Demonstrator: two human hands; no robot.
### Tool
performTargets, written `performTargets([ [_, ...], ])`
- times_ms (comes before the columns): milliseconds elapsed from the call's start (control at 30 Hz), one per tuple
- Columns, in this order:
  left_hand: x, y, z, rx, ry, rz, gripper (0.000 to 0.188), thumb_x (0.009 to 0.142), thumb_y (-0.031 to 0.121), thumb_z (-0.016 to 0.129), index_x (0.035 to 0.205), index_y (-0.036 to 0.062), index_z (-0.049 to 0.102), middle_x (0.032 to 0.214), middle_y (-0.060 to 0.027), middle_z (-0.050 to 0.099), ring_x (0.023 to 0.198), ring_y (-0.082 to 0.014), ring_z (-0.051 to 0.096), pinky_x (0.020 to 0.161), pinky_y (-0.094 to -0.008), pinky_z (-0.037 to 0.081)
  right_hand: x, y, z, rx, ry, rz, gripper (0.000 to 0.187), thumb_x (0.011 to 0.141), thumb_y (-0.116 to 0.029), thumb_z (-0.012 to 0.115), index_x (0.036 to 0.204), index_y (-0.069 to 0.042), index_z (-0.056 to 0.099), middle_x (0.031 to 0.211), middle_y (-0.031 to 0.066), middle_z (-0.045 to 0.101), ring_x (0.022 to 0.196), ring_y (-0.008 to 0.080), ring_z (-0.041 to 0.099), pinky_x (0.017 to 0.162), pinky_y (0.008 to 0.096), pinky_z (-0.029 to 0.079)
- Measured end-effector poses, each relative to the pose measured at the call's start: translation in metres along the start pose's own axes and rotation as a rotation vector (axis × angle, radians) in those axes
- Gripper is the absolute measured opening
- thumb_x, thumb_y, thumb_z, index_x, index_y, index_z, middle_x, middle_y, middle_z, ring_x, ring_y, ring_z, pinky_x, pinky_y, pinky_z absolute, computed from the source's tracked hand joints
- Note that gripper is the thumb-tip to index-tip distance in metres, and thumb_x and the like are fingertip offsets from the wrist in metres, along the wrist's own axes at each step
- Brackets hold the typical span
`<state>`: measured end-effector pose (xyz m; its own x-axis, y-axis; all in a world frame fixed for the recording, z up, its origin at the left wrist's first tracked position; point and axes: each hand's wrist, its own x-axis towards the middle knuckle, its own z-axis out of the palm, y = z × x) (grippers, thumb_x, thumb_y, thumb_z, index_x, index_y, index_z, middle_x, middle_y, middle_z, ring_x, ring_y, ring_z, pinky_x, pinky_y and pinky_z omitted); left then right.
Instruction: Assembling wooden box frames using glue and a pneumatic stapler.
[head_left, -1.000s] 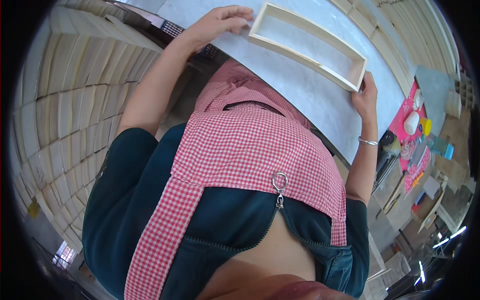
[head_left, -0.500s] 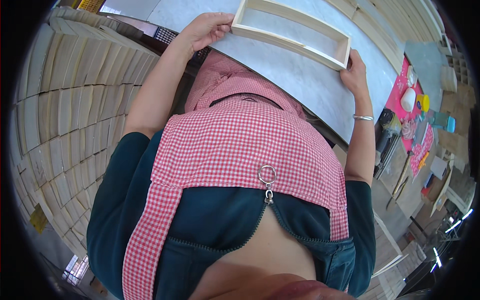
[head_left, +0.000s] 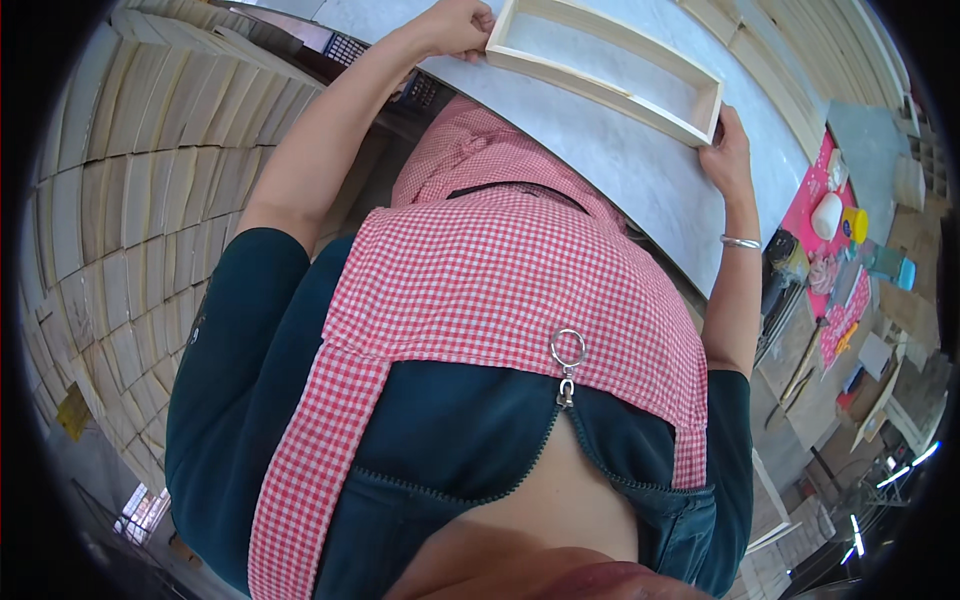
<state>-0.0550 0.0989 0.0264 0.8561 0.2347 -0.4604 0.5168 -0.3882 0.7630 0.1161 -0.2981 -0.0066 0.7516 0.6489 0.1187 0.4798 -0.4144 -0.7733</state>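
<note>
A long, narrow frame of pale wood (head_left: 600,94) lies on the white, marble-patterned tabletop (head_left: 640,160), whose surface shows inside its walls. At its left end is my left hand (head_left: 455,28), fingers curled in with their tips against the corner. My right hand (head_left: 728,155) is closed round the opposite end, the thumb on the near side and some fingers hidden behind the wood. A silver bangle (head_left: 740,242) circles my right wrist.
Stacked wooden pieces (head_left: 120,200) rise along the left. More wooden strips (head_left: 765,70) lie beyond the frame. On a pink cloth (head_left: 800,190) at the right stand a white bottle (head_left: 826,216) and a yellow container (head_left: 854,224). A blue-lidded container (head_left: 890,265) is beside them.
The view has shifted a little, so the frame and both hands appear farther right. My left hand's fingers are curled tighter at the frame's left end; my right hand keeps its hold.
</note>
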Motion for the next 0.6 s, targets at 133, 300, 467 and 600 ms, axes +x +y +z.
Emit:
performTargets([
  [133,0.006,-0.010,0.007,0.116,0.006,0.120,0.061,0.087,0.040,0.068,0.129,-0.0031,0.056,0.101,-0.0226,0.065,0.078,-0.0309,0.067,0.070,-0.0368,0.056,-0.002,0.007,0.000,0.116,0.077,0.032,0.052,0.079,0.011,0.058,0.130,-0.002,0.060,0.110,0.0087,0.065,0.094,0.0202,0.060,0.087,0.0269,0.048],
  [300,-0.007,-0.021,0.015,0.186,0.207,0.289,0.061,0.086,0.004,0.062,0.146,0.0087,0.051,0.099,-0.0153,0.065,0.082,-0.0227,0.064,0.070,-0.0271,0.054,-0.001,0.013,0.016,0.242,0.271,0.064,0.046,0.085,0.008,0.061,0.130,-0.001,0.061,0.109,0.0089,0.064,0.099,0.0202,0.061,0.088,0.0269,0.049],
  [467,0.005,-0.032,0.026,0.165,0.346,0.563,0.075,0.082,0.009,0.065,0.153,0.0062,0.042,0.105,-0.0146,0.068,0.100,-0.0277,0.063,0.091,-0.0343,0.053,-0.001,-0.001,0.026,0.173,0.545,-0.042,0.032,0.093,-0.004,0.058,0.124,0.000,0.064,0.092,0.0075,0.062,0.095,0.0174,0.059,0.080,0.0256,0.049],
  [600,-0.011,-0.011,0.030,-0.227,0.185,0.515,0.061,0.090,0.023,0.060,0.147,0.0049,0.049,0.117,-0.0201,0.064,0.116,-0.0292,0.058,0.103,-0.0353,0.048,-0.011,-0.010,0.006,0.217,0.489,0.146,0.037,0.100,-0.026,0.050,0.118,0.002,0.066,0.102,0.0123,0.067,0.100,0.0201,0.065,0.081,0.0272,0.052],
])
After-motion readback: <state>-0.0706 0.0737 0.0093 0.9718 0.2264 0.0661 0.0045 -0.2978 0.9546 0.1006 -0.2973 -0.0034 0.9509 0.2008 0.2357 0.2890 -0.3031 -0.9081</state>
